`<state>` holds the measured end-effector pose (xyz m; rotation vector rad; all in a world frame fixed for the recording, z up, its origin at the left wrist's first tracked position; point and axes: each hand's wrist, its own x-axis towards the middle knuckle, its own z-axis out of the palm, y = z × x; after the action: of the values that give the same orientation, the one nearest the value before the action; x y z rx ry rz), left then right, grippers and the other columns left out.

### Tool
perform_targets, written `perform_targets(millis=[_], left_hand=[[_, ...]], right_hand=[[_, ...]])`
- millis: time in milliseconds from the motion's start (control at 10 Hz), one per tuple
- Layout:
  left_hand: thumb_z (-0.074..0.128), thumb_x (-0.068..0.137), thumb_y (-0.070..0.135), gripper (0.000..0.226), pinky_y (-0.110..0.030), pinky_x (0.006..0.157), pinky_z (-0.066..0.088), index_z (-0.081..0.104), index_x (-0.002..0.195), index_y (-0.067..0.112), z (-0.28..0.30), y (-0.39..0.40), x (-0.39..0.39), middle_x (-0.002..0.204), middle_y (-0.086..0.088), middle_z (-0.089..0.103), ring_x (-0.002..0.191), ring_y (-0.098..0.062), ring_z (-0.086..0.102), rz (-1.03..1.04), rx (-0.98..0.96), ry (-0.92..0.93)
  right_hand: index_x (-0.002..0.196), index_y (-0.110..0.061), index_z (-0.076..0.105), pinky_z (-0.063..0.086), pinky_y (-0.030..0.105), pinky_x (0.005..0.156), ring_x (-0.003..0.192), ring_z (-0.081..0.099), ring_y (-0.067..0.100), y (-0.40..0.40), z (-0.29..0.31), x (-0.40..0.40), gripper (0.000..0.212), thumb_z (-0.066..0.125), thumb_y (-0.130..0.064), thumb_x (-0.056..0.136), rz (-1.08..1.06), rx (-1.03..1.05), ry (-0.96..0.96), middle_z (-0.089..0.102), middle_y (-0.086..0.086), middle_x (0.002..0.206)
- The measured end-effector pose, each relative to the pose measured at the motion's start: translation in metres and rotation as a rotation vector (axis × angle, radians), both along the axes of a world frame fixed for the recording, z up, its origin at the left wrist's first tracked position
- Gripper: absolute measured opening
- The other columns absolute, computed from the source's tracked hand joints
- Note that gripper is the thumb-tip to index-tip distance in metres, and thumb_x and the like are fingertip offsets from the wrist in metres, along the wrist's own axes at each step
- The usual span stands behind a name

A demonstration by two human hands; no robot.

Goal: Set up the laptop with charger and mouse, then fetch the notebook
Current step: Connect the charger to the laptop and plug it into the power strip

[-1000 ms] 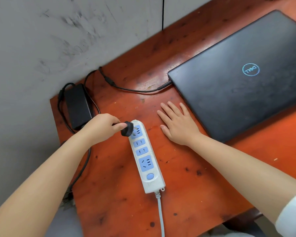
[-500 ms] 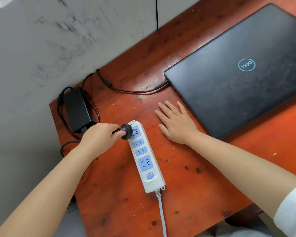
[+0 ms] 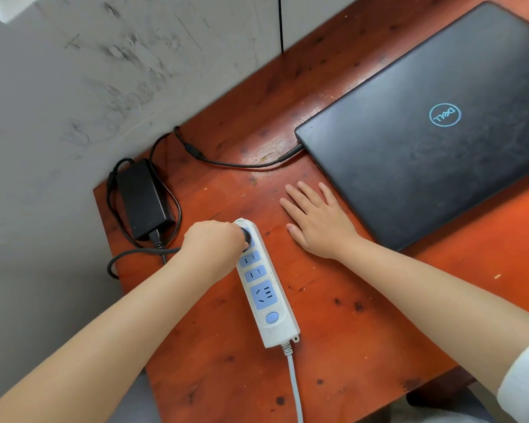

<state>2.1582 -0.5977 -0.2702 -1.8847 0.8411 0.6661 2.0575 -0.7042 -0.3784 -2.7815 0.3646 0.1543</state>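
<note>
The fingers (image 3: 226, 236) of the left hand (image 3: 213, 247) are clenched around a black plug (image 3: 247, 238), pressing it at the topmost socket of a white power strip (image 3: 264, 288); whether the plug is fully seated cannot be told, since the hand hides most of it. The right hand (image 3: 318, 221) lies flat on the table (image 3: 333, 315), palm down, fingers released and spread, holding nothing, just beside the near left edge of the laptop (image 3: 434, 126) and to the right of the strip's far end.

The power strip rests on the table with its long axis running from the near side toward the far side, leaning slightly to the left at the far end; its blue switch sits at the near end, where a white cord (image 3: 295, 389) leaves toward the viewer. From the plug a black cable (image 3: 141, 254) loops left past the table edge and back to the charger brick (image 3: 142, 199), which lies near the table's left corner, long axis roughly parallel to the strip. A thinner black lead (image 3: 242, 163) runs from the brick's far end across the table and meets the laptop at its left corner.

The laptop is closed, lid up, lying on the right part of the table, its long axis set diagonally from the near left to the far right, with the round logo appearing upside down from this view
</note>
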Motion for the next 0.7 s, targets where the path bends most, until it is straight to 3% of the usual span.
perform_targets(millis=[100, 200, 400, 500, 700], left_hand=[[0.05, 0.092, 0.021, 0.035, -0.027, 0.083, 0.048, 0.046, 0.126, 0.013, -0.003, -0.006, 0.002, 0.122, -0.003, 0.059, 0.109, -0.023, 0.059, -0.023, 0.098, -0.013], [0.053, 0.091, 0.017, 0.039, -0.027, 0.073, 0.046, 0.044, 0.128, 0.012, -0.005, 0.0, 0.009, 0.118, -0.002, 0.061, 0.105, -0.023, 0.061, -0.085, 0.076, 0.008], [0.05, 0.093, 0.024, 0.032, -0.032, 0.083, 0.05, 0.048, 0.124, 0.014, -0.016, 0.001, 0.016, 0.119, -0.004, 0.061, 0.106, -0.027, 0.06, -0.067, 0.03, 0.037], [0.051, 0.092, 0.023, 0.029, -0.031, 0.076, 0.049, 0.051, 0.121, 0.015, -0.018, 0.002, 0.017, 0.114, -0.003, 0.062, 0.101, -0.026, 0.062, -0.091, 0.02, 0.043], [0.049, 0.094, 0.023, 0.031, -0.033, 0.088, 0.05, 0.048, 0.124, 0.014, -0.016, 0.001, 0.015, 0.118, -0.004, 0.061, 0.104, -0.027, 0.061, -0.115, 0.005, 0.052]], right_hand=[[0.143, -0.018, 0.021, 0.001, 0.048, 0.117, 0.144, 0.006, 0.024, 0.0, 0.0, 0.0, 0.053, 0.032, -0.038, 0.095, -0.005, 0.007, -0.013, 0.013, 0.007, 0.157], [0.143, -0.018, 0.02, 0.001, 0.048, 0.117, 0.144, 0.006, 0.024, 0.0, -0.001, 0.0, 0.054, 0.031, -0.039, 0.095, -0.002, -0.001, -0.008, 0.013, 0.007, 0.156], [0.144, -0.019, 0.019, 0.001, 0.048, 0.117, 0.145, 0.006, 0.024, 0.0, -0.002, 0.001, 0.054, 0.03, -0.039, 0.095, 0.001, -0.013, -0.005, 0.012, 0.007, 0.157], [0.144, -0.018, 0.019, 0.001, 0.048, 0.117, 0.145, 0.005, 0.023, 0.0, -0.001, 0.001, 0.054, 0.03, -0.039, 0.095, 0.002, -0.019, 0.003, 0.011, 0.006, 0.157], [0.143, -0.018, 0.02, 0.001, 0.048, 0.117, 0.144, 0.006, 0.023, 0.0, 0.0, 0.001, 0.054, 0.032, -0.039, 0.095, -0.002, -0.015, -0.013, 0.013, 0.006, 0.157]])
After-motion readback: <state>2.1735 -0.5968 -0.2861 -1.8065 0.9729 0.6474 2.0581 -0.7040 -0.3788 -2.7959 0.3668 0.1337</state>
